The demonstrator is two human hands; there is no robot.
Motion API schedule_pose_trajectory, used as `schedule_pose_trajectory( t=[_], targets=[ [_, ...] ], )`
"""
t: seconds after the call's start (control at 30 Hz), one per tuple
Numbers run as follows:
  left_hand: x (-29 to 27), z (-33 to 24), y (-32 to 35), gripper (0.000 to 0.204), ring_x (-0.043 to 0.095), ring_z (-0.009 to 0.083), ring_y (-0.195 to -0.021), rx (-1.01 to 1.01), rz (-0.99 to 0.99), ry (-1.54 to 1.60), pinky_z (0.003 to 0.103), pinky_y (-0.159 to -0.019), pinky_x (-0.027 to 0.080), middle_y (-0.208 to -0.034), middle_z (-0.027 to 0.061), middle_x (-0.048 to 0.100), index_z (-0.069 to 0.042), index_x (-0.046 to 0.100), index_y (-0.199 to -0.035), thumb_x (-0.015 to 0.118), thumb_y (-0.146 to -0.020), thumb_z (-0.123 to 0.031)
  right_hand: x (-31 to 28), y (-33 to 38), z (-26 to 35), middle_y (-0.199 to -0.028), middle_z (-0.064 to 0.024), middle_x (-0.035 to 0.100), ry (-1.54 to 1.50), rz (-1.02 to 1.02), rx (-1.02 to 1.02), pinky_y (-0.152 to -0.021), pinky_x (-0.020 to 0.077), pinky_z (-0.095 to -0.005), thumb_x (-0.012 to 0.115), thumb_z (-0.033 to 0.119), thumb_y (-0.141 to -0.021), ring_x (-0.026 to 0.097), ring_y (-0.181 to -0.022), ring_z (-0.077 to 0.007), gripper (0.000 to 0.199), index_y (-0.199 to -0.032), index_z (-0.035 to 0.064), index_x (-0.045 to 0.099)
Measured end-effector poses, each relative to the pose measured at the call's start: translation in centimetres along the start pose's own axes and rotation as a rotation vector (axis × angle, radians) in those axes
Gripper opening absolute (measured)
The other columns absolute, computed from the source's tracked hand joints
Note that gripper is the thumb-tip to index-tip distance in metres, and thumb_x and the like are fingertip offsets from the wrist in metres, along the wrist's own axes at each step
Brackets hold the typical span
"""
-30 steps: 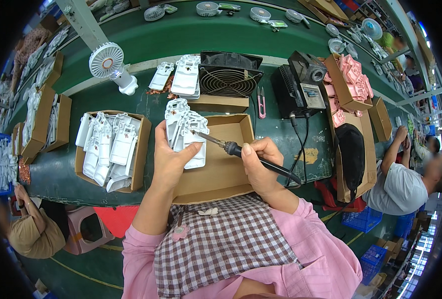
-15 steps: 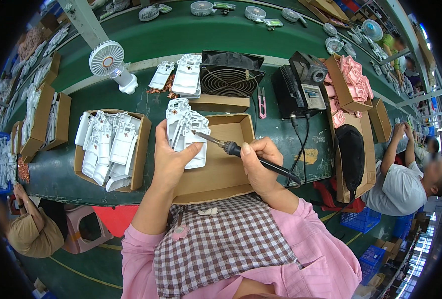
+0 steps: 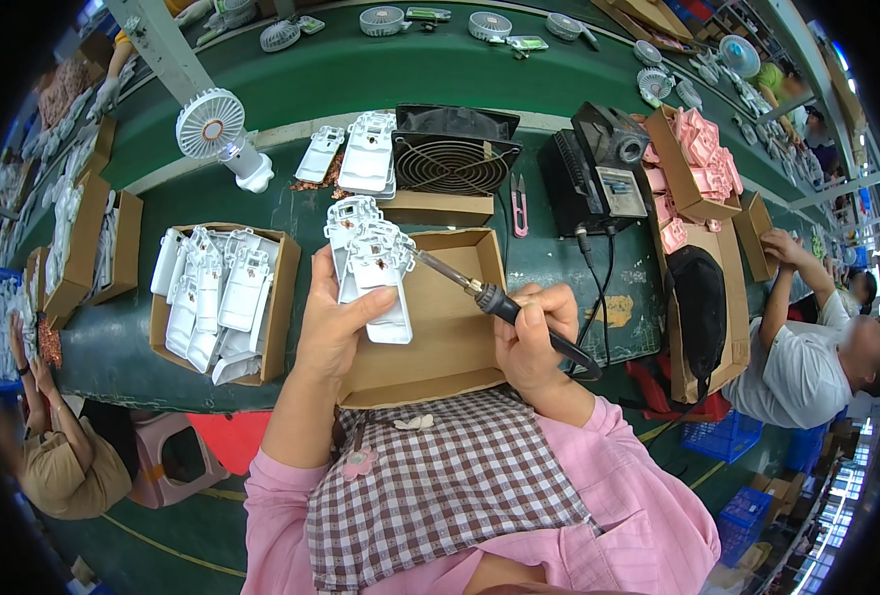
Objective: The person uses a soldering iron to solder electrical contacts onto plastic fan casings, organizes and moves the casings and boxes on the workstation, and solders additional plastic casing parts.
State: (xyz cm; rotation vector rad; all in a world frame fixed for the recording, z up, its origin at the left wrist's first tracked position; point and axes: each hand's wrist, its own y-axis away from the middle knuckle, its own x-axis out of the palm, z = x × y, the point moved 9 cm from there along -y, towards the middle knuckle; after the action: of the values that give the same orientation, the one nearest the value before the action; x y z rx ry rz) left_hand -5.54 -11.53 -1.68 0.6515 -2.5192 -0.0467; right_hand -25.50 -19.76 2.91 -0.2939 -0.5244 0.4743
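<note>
My left hand (image 3: 333, 319) grips a fanned stack of white plastic housings (image 3: 372, 266) above an open cardboard box (image 3: 453, 327) on the green bench. My right hand (image 3: 532, 335) holds a soldering iron (image 3: 479, 291) by its black handle. Its metal tip touches the upper right corner of the front housing. The iron's black cable trails off to the right, toward the soldering station (image 3: 598, 169).
A cardboard box of white housings (image 3: 220, 297) sits at left. Behind are a small white fan (image 3: 214, 129), a black square fan (image 3: 455, 151), more white housings (image 3: 358, 157), pink snips (image 3: 519, 206) and boxes of pink parts (image 3: 700, 159). Other people work at right (image 3: 807, 347) and lower left (image 3: 58, 466).
Both hands stay almost in place. The stack of housings has tilted slightly and the iron's tip stays at its upper right corner.
</note>
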Motion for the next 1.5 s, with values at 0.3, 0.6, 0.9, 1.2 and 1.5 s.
schedule_pose_trajectory(
  t=[0.3,0.6,0.9,1.2,1.5],
  targets=[
    [0.8,0.2,0.2,0.067,0.055,0.0212,-0.106,-0.112,0.100,0.083,0.033,-0.090,0.047,-0.118,0.0121,0.052,-0.002,0.031,-0.130,0.072,-0.078,-0.011,0.3,0.2,0.2,-0.070,-0.0075,0.052,-0.021,0.029,-0.034,-0.044,0.0386,-0.0207,0.054,0.015,-0.092,0.046,-0.050,-0.0079,0.014,-0.092,0.0040,0.045],
    [-0.2,-1.8,0.5,0.060,0.051,0.0153,-0.106,0.209,-0.142,-0.290,0.028,-0.092,0.042,-0.116,0.0108,0.050,0.000,0.034,-0.125,0.071,-0.079,-0.009,0.3,0.5,-0.8,-0.067,-0.0027,0.053,0.218,0.007,0.143,-0.050,0.0361,-0.0203,0.057,0.005,-0.088,0.044,-0.056,-0.0042,0.012,-0.082,0.0031,0.046],
    [-0.5,-2.5,0.9,0.061,0.051,0.0155,-0.106,0.286,-0.197,-0.415,0.028,-0.091,0.042,-0.116,0.0109,0.048,0.000,0.035,-0.124,0.072,-0.078,-0.008,-0.3,0.4,-1.3,-0.065,-0.0013,0.053,0.263,-0.024,0.164,-0.051,0.0363,-0.0206,0.057,0.004,-0.087,0.044,-0.057,-0.0034,0.015,-0.077,0.0032,0.047],
    [-0.6,-2.5,1.0,0.063,0.051,0.0160,-0.106,0.294,-0.200,-0.444,0.028,-0.091,0.042,-0.115,0.0108,0.048,0.000,0.034,-0.126,0.073,-0.077,-0.009,-0.2,0.5,-1.4,-0.066,-0.0005,0.054,0.281,-0.027,0.168,-0.051,0.0366,-0.0203,0.059,0.006,-0.087,0.044,-0.058,-0.0027,0.016,-0.077,0.0032,0.047],
    [-0.6,-2.6,1.0,0.062,0.051,0.0168,-0.106,0.291,-0.205,-0.470,0.029,-0.090,0.043,-0.115,0.0118,0.048,0.000,0.033,-0.126,0.072,-0.078,-0.008,0.1,0.3,-1.1,-0.065,0.0000,0.054,0.340,-0.014,0.164,-0.051,0.0365,-0.0201,0.060,0.007,-0.087,0.044,-0.057,-0.0026,0.016,-0.077,0.0032,0.048]
  ],
)
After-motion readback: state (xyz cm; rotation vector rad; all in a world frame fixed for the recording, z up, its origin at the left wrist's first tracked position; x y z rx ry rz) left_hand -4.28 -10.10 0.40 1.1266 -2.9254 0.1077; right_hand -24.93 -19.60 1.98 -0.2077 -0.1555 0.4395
